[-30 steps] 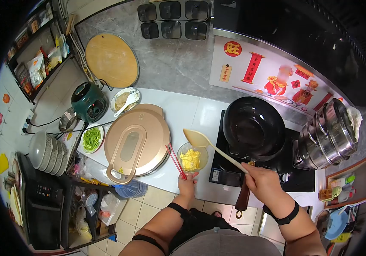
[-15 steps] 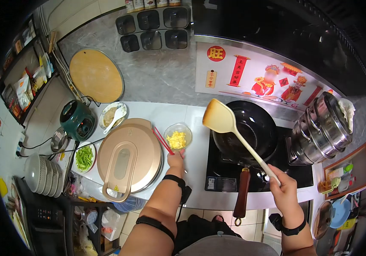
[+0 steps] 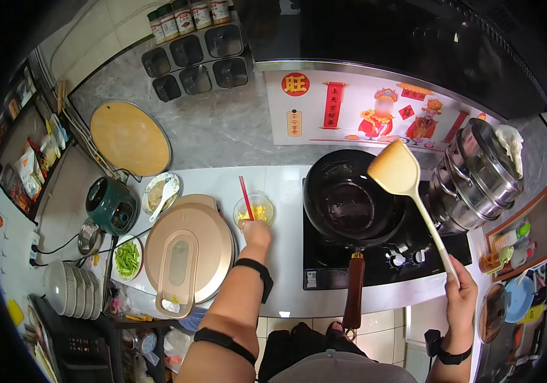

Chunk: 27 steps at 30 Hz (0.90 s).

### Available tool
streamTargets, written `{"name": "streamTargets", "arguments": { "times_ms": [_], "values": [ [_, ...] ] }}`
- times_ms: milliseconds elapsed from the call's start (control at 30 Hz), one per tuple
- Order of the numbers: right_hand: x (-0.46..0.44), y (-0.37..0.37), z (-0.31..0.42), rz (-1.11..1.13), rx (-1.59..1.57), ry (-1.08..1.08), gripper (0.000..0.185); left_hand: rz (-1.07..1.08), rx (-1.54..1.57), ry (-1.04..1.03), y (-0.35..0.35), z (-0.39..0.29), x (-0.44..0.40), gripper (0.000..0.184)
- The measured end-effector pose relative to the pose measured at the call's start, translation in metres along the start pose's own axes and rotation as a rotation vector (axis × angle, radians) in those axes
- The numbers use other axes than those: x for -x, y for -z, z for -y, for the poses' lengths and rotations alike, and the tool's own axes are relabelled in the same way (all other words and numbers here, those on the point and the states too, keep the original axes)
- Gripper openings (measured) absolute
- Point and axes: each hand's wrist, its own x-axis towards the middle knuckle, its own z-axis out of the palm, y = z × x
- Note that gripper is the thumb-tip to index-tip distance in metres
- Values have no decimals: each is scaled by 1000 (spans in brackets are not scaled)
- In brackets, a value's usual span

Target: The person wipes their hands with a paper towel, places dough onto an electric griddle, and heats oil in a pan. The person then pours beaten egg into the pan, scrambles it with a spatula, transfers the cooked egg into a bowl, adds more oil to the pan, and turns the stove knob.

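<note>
Red chopsticks [image 3: 246, 196] stick up from my left hand [image 3: 256, 233], whose fingers are closed round their lower part. That hand is at the near rim of a glass bowl [image 3: 269, 205] and partly covers it. Yellow scrambled egg [image 3: 259, 212] lies in the bowl. My right hand [image 3: 461, 292] grips the handle end of a pale spatula [image 3: 396, 168] with a browned edge. The spatula is raised, its blade over the right side of a black wok [image 3: 348, 203]. The wok sits on the black cooktop [image 3: 324, 273], its brown handle towards me.
Left of the bowl stands a round pinkish-gold electric griddle [image 3: 217, 239]. Beyond it are a plate of chopped greens [image 3: 127, 258], a small dish with a white spoon [image 3: 163, 193] and a green cooker [image 3: 112, 203]. A steel steamer [image 3: 477, 175] stands right of the wok.
My right hand has moved right with the spatula, its blade passing from the wok's left side to its right. My left hand and the chopsticks have shifted over the bowl. The view has shifted.
</note>
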Motion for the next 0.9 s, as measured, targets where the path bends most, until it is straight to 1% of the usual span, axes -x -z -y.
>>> {"name": "streamTargets", "arguments": {
  "times_ms": [67,100,167,200,267,333,400,633,700,733,800,833,900],
  "values": [
    [2,8,-9,-24,-12,-34,34,23,-855,-100,-1,-58,32,28],
    [4,12,-10,-48,-32,-58,34,29,-860,-105,-2,-70,36,28],
    [6,20,-18,-81,-41,-72,35,45,-1097,-136,-4,-87,36,37],
    [7,22,-20,-87,-44,-74,35,49,-1099,-143,-6,-92,35,37],
    [11,27,-23,-105,-26,-84,35,49,-1185,-45,-11,-96,31,39],
    [15,33,-25,-112,-19,-111,35,22,-1191,-44,-16,-96,35,41],
    [17,38,-30,-117,-12,-136,35,77,-1330,-30,-18,-108,49,39],
    [18,54,-41,-158,-48,-161,35,66,-1400,-44,-17,-97,44,35],
    [16,57,-41,-149,-55,-165,35,104,-1448,-122,-15,-93,40,35],
    [14,57,-42,-136,-50,-155,35,106,-1451,-124,-15,-93,41,35],
    [13,54,-49,-125,-48,-148,35,59,-1457,-288,-14,-94,42,35],
    [12,52,-54,-107,-47,-149,35,61,-1458,-291,-14,-94,44,35],
    [8,45,-59,-61,-49,-160,34,14,-1384,-606,-11,-100,55,32]
  ]
}}
